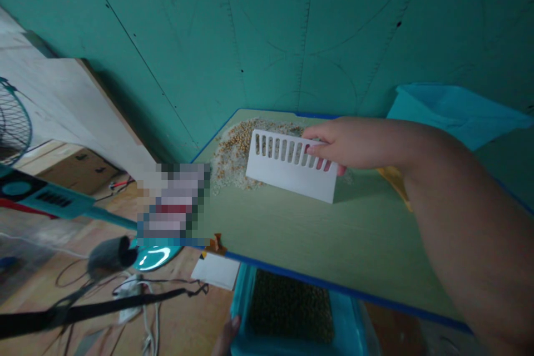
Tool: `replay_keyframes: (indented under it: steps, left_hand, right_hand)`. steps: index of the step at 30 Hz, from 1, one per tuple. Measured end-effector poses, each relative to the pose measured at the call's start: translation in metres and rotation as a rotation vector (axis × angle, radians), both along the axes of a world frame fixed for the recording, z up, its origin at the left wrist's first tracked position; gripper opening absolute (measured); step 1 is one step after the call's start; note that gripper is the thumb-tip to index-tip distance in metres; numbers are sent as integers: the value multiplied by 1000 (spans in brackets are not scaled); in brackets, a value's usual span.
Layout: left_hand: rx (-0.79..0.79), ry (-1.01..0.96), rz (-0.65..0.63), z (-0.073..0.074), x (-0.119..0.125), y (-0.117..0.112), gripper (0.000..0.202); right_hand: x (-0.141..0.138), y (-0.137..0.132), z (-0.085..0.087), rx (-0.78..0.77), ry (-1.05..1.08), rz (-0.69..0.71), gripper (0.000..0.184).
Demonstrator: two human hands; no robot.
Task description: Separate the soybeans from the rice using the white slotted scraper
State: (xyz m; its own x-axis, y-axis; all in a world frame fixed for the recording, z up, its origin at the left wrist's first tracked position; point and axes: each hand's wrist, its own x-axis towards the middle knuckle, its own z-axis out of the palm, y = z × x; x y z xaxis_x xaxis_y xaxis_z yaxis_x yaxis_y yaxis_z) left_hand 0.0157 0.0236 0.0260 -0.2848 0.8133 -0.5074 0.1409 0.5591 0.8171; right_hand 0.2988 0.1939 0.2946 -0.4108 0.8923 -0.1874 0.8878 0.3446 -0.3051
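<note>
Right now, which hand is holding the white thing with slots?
The right hand grips the white slotted piece; the left hand is down at the blue bin.

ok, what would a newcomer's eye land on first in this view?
Probably the white slotted board in the right hand, mid-picture, partly covering a spread of yellow and pale grains toward the table's far left. Next, likely the bright blue tub of dark grains at the bottom, below the table's near edge, with the left hand at its left side.
</note>
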Motion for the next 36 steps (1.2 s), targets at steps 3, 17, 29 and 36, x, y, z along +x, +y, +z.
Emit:
replay_keyframes:
  steps: [3, 17, 29, 36]
  left_hand:
    - [-8, -25, 10, 2, 2, 0, 27]
    - [-62, -146, 32, 19, 11, 2, 34]
    - [-36, -182, 37, 18, 8, 2, 29]
    - [-25, -159, 36, 12, 6, 0, 26]
  right_hand:
    - [0, 0, 0, 25, 4, 17, 21]
    - [-10, 0, -1, 90, 31, 44, 23]
    - [-8, 3, -3, 40, 68, 28, 23]
    - [-8, 3, -3, 31, 75, 44, 23]
